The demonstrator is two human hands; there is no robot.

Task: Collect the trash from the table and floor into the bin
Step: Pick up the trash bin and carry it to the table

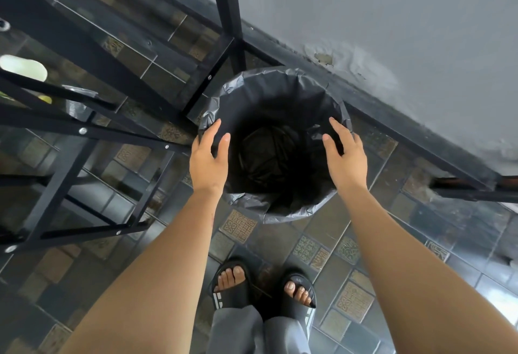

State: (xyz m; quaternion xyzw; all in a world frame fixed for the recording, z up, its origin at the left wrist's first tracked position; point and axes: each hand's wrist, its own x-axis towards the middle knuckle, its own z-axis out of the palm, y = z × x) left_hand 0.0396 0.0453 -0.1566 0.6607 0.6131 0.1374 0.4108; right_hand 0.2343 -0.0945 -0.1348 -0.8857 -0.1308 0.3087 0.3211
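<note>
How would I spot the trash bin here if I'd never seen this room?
Find the grey wall and follow its dark base down to the tiled floor. The bin stands there, between both open hands; it alone is round and lined with crinkled black plastic.

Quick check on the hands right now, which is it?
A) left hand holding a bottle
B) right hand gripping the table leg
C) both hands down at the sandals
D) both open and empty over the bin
D: the left hand and right hand are spread open, holding nothing, above the bin lined with a black bag.
</note>
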